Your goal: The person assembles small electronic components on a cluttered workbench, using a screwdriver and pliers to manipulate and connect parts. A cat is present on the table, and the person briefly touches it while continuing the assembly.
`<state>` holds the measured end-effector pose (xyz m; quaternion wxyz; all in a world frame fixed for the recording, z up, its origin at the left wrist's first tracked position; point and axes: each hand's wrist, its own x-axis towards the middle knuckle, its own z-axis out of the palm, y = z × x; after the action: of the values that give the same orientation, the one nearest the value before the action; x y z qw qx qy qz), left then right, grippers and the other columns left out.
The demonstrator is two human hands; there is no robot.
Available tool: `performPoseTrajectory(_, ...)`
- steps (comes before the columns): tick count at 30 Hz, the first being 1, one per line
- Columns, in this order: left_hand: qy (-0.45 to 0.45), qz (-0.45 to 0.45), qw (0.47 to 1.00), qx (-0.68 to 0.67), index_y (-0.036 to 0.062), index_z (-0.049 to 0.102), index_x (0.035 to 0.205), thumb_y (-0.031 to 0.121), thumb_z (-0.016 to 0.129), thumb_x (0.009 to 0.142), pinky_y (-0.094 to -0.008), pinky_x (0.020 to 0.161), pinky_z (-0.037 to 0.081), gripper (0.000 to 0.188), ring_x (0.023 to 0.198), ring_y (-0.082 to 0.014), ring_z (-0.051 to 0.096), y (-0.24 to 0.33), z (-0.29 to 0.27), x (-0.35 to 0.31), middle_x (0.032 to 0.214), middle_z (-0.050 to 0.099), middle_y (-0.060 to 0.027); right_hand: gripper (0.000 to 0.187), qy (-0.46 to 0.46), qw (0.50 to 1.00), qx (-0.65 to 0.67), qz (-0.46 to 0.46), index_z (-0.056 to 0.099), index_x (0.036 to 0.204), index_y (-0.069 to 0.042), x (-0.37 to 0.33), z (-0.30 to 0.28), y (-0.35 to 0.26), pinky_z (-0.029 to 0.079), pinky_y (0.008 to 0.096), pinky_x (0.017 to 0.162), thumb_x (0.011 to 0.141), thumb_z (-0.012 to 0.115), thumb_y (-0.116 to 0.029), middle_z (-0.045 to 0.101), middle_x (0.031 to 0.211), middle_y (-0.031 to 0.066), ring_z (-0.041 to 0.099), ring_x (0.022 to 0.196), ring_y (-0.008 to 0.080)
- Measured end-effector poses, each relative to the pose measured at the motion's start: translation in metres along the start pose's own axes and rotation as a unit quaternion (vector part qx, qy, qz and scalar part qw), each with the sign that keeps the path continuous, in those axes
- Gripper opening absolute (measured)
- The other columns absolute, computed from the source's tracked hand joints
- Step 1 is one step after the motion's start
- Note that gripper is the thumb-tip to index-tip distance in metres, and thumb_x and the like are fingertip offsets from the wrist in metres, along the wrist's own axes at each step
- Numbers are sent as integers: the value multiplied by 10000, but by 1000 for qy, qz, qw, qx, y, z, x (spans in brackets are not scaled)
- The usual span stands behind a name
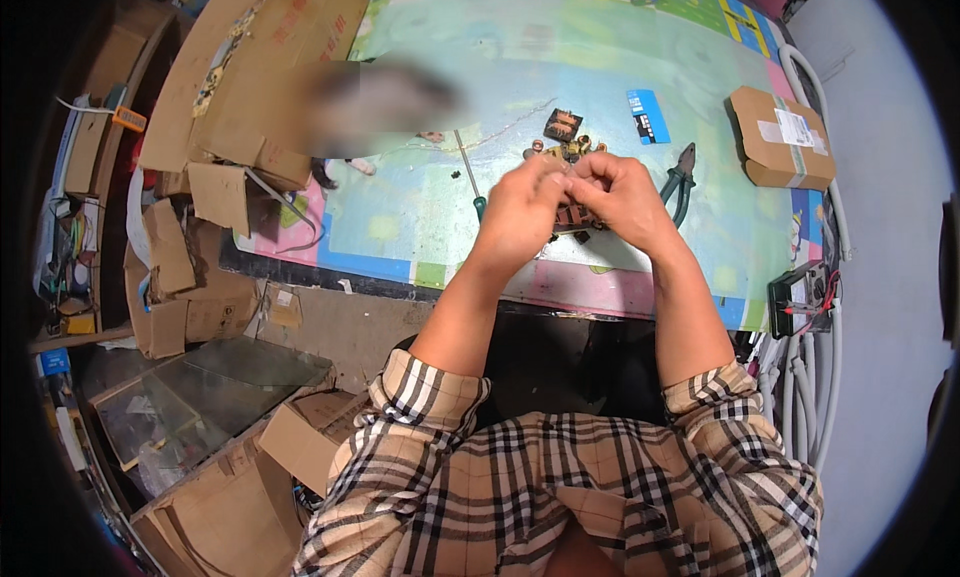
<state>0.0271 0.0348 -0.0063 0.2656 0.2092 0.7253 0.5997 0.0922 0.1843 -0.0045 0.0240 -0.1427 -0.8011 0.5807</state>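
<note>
My left hand (522,202) and right hand (628,199) met, pinched on what I couldn't tell, over the electronic parts (573,217), between the screwdriver (480,207) at left and pliers (683,181) at right.

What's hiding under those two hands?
Some small coppery electronic parts peek out around the left hand and right hand. The hands cover the middle of the pile, so I can't see what's there or whether they're pinching something.

Table (400,217): we note a patterned pastel cover (735,247), upper half of frame
Carton (270,77): upper left
Screwdriver (472,180): upper centre
Copper-and-black part (563,125): upper centre, right of screwdriver
Blue card (650,116): upper right of centre
Pliers (684,170): green-handled, below the card
Taped box (782,139): upper right
</note>
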Motion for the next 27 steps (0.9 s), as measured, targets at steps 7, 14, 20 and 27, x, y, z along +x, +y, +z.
performPoseTrajectory(7, 24, -7, 988, 151, -27, 597, 884, 121, 589, 880, -290, 578, 409, 147, 626, -106, 461, 24, 0, -7, 668, 550, -56, 171, -17, 993, 113, 38, 627, 862, 24, 0, -6, -1, 450, 233, 515, 856, 679, -139, 590, 649, 2, 549, 572, 65)
performPoseTrajectory(14, 89, 30, 986, 138, -28, 566, 767, 108, 604, 864, -295, 534, 370, 171, 585, -98, 400, 20, 4, -4, 594, 465, -26, 162, -20, 958, 271, 89, 598, 879, -11, 3, -11, 5, 476, 222, 523, 879, 673, -155, 608, 740, 32, 566, 588, 75)
performPoseTrajectory(20, 93, 25, 986, 136, -22, 553, 744, 92, 602, 860, -278, 529, 346, 169, 596, -83, 383, 20, 4, -3, 598, 455, -5, 172, -43, 913, 383, 136, 540, 932, -16, 5, -7, 4, 510, 210, 536, 902, 641, -152, 628, 797, 71, 601, 615, 96)
performPoseTrajectory(27, 93, 26, 988, 119, -17, 565, 752, 86, 610, 864, -258, 526, 330, 158, 598, -68, 366, 17, 0, -1, 607, 439, 29, 212, -104, 903, 403, 111, 608, 1040, 32, 6, -18, 17, 530, 215, 561, 921, 611, -144, 643, 859, 59, 621, 669, 94)
